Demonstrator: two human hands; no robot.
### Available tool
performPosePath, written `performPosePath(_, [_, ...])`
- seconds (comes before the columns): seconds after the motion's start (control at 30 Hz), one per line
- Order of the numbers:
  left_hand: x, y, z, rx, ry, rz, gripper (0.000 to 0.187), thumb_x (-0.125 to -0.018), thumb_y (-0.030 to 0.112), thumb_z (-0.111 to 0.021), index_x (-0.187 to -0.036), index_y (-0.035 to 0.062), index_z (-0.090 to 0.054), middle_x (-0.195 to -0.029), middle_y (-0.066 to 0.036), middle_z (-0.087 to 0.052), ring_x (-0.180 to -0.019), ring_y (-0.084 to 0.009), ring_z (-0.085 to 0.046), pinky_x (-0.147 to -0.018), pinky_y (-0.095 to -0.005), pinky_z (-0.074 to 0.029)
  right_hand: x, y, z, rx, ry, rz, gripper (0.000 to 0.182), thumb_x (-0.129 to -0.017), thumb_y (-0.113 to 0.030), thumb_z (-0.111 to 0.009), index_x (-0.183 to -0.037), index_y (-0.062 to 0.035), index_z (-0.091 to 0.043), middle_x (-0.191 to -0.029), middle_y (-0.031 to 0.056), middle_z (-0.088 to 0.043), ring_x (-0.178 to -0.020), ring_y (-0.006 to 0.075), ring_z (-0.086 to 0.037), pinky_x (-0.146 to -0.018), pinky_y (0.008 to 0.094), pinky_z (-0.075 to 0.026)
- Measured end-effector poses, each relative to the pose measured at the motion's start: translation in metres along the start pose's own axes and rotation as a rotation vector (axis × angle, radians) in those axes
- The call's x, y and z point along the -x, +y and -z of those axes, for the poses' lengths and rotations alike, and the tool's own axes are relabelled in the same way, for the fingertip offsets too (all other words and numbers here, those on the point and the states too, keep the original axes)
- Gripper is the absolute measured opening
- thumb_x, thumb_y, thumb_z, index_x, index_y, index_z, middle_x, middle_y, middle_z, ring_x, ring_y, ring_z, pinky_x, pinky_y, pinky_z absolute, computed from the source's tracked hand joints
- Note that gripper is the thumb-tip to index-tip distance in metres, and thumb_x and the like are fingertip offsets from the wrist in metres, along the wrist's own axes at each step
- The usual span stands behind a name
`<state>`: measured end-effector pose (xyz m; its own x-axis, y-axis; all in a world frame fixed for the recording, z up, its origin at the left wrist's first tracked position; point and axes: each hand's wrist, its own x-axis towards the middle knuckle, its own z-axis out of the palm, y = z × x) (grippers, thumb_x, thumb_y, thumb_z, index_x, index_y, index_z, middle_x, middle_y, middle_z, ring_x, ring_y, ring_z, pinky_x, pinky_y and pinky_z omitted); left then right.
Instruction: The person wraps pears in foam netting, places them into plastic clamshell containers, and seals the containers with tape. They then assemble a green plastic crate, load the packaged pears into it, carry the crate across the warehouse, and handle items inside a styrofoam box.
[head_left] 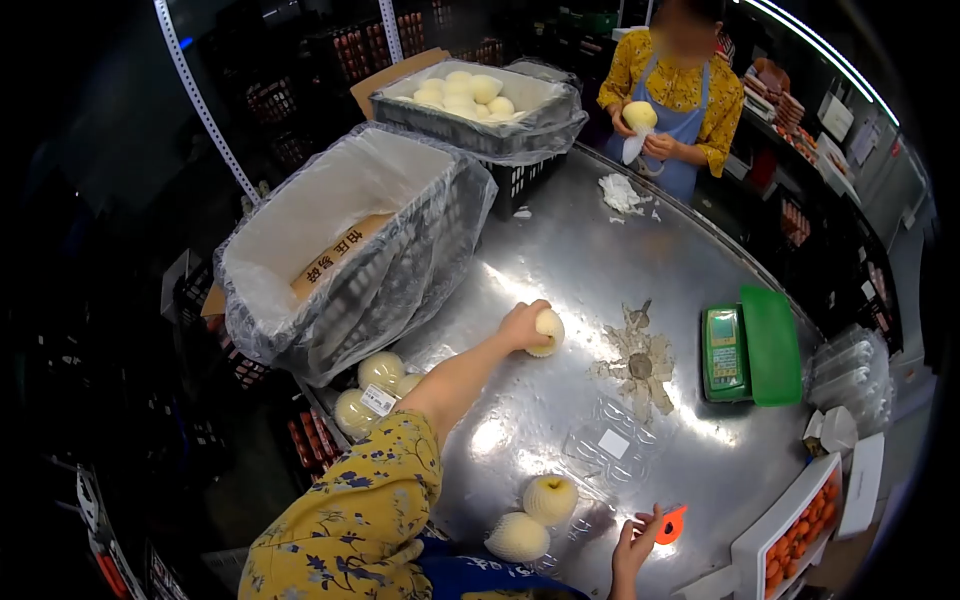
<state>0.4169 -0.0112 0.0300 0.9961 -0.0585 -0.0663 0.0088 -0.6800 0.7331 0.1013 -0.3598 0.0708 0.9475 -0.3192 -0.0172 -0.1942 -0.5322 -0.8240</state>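
Note:
My left hand (pixel 525 326) is closed round a pale yellow fruit in a white foam net (pixel 547 333), on the middle of the metal table (pixel 500 390). My right hand (pixel 636 545) is at the table's near edge, fingers apart and empty, beside an orange-red tape dispenser (pixel 671 525). Two more netted fruits, one upper (pixel 550 498) and one lower (pixel 518 538), sit touching each other to its left. Above them lies a clear plastic tray with a white label (pixel 614 444).
A plastic-lined crate (pixel 350 250) stands at the left, with a fruit-filled crate (pixel 465 100) behind it. Packed fruits (pixel 355 412) lie near my left arm. A green scale (pixel 725 350) and a box of orange produce (pixel 800 535) are at right. Across the table a co-worker (pixel 680 100) holds a fruit.

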Motion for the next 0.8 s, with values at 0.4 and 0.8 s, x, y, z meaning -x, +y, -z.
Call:
performPosePath(0.4, [0.262, 0.127, -0.023, 1.120, -0.259, 0.156, 0.075, -0.072, 0.017, -0.074, -0.134, 0.0105, -0.031, -0.119, -0.012, -0.047, -0.110, -0.0215, -0.048, -0.092, -0.0315, -0.041, 0.014, -0.125, -0.023, -0.325, -0.523, 0.018, 0.068, -0.079, -0.007, -0.060, -0.136, -0.0040, -0.024, -0.113, 0.0111, -0.045, -0.097, 0.0184, -0.051, -0.082, 0.0281, -0.043])
performPosePath(0.8, [0.332, 0.122, -0.024, 0.633, 0.221, -0.009, 0.072, -0.070, 0.022, -0.076, -0.126, 0.0029, -0.035, -0.117, -0.012, -0.045, -0.105, -0.0203, -0.049, -0.088, -0.0306, -0.042, 0.043, -0.157, -0.034, 0.089, -0.384, 0.714, 0.045, -0.083, -0.006, -0.045, -0.127, 0.0036, -0.040, -0.112, 0.0218, -0.050, -0.103, 0.0332, -0.051, -0.089, 0.0379, -0.040])
